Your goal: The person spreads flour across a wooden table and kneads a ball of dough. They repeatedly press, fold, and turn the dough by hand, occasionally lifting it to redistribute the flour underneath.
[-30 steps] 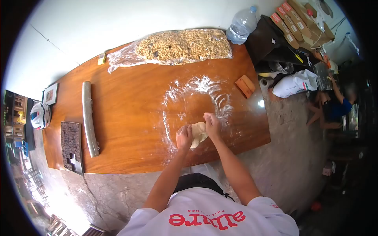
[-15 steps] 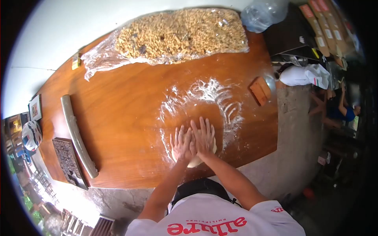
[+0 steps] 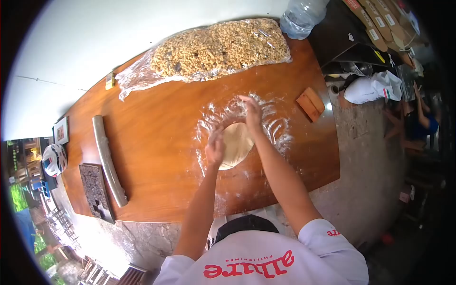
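Observation:
A round, flattened piece of pale dough [image 3: 237, 145] lies on the floured wooden table [image 3: 164, 137] in front of me. My left hand [image 3: 215, 147] is at the dough's left edge, seen side-on with its fingers stretched out. Past the far right edge of the dough is my right hand [image 3: 252, 115], fingers extended and bent inward over the flour. Neither hand holds the dough in a closed grip. White flour [image 3: 206, 118] is smeared in an arc around the dough.
A clear plastic bag of brown crumbly pieces [image 3: 223, 50] lies along the far side. On the left are a long grey roll [image 3: 108, 159] and a dark framed panel [image 3: 96, 190]. A wooden block [image 3: 311, 104] sits on the right. Another person [image 3: 425, 123] is far right.
Both hands were pressed flat, side by side, on top of the dough. They have parted to its sides, and the dough sits farther from me with more of it showing.

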### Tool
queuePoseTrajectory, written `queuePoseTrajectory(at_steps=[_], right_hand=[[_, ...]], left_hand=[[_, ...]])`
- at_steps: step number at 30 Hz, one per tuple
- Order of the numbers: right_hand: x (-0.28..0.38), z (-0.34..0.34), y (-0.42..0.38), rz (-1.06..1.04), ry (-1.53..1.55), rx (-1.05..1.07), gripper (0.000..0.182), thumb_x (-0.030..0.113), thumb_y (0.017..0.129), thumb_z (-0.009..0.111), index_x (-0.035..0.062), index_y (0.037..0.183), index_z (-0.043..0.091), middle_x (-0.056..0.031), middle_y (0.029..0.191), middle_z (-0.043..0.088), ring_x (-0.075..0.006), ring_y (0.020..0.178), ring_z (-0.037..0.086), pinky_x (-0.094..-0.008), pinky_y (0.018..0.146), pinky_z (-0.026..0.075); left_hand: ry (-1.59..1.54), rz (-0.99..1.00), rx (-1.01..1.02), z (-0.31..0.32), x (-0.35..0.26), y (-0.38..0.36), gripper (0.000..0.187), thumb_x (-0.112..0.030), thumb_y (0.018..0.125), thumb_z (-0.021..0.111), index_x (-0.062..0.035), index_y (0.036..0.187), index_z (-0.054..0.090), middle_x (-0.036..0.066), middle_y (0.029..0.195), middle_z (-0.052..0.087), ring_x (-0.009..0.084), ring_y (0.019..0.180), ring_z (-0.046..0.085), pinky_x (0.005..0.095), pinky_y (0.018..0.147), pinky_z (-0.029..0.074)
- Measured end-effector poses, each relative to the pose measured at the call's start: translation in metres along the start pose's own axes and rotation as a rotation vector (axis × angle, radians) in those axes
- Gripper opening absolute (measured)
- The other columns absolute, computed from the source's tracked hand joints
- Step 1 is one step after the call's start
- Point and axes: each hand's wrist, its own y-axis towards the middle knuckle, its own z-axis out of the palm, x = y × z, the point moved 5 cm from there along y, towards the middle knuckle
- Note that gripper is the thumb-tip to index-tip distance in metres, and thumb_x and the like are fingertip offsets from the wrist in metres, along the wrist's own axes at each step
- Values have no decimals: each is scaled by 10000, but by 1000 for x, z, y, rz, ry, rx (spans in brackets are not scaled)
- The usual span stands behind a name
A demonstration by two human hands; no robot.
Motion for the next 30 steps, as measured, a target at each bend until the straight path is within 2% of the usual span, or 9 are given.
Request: queuePoseTrajectory(at_steps=[4,9,11,14,17,19,23,24,30], right_hand=[[16,-18,-36,44,-439,211,248,150,957,555,31,1116,703,-151,1104,716,-287,1060,674,-365,946,511],[40,32,-138,-302,-672,372,295,50,849,621,73,1131,706,-146,1141,703,-330,1081,658,-420,957,515],[78,39,-176,-387,-666,348,353,-5,793,610,43,1135,686,-152,1147,699,-348,1085,651,-435,961,511],[101,32,-233,-521,-760,351,331,38,834,579,50,1153,665,-161,1182,677,-358,1049,648,-466,933,499],[91,22,-241,-404,-928,586,315,66,853,572,47,1154,664,-147,1213,670,-350,1060,643,-470,916,493],[79,7,-204,189,-785,521,309,124,885,577,35,1167,666,-164,1193,674,-352,1048,647,-467,909,494],[93,7,-184,-331,-728,56,285,234,929,587,12,1058,711,-220,1063,689,-397,1008,643,-460,911,496],[52,6,-197,-164,-690,270,289,244,942,577,24,1072,713,-204,1086,693,-390,1076,621,-463,976,459],[68,-14,-278,-304,-892,258,453,306,966,479,35,1313,586,-214,1342,558,-435,1264,500,-554,1096,351]], left_hand=[[521,303,-302,8,-38,-81,489,-329,977,585,-8,1345,566,162,1111,667,238,1031,638,374,893,506],[-49,-190,-256,-23,8,-112,417,-280,940,623,-36,1277,593,195,1156,631,328,1071,622,403,963,481],[141,-190,-321,-37,-21,-105,398,-290,972,585,-26,1269,584,171,1126,635,314,1087,606,397,989,462],[95,197,-449,-36,-55,-95,375,-302,999,532,-25,1245,590,160,1090,657,299,1073,608,402,963,457],[384,90,-62,-24,-49,-83,373,-374,1005,511,-73,1156,670,185,945,680,340,947,653,440,843,482],[426,237,-169,-25,-55,-96,325,-354,979,566,-62,1027,699,167,856,672,344,833,650,445,768,494],[343,184,-171,-20,-60,-128,153,-206,889,673,-55,909,690,135,696,603,319,671,605,443,618,478],[354,204,-141,-17,-57,-135,163,-205,867,691,-49,916,682,137,671,588,322,660,597,442,611,476],[519,472,20,-14,-64,-183,335,-253,891,597,-91,1180,642,195,1104,629,383,1089,571,508,955,412]])
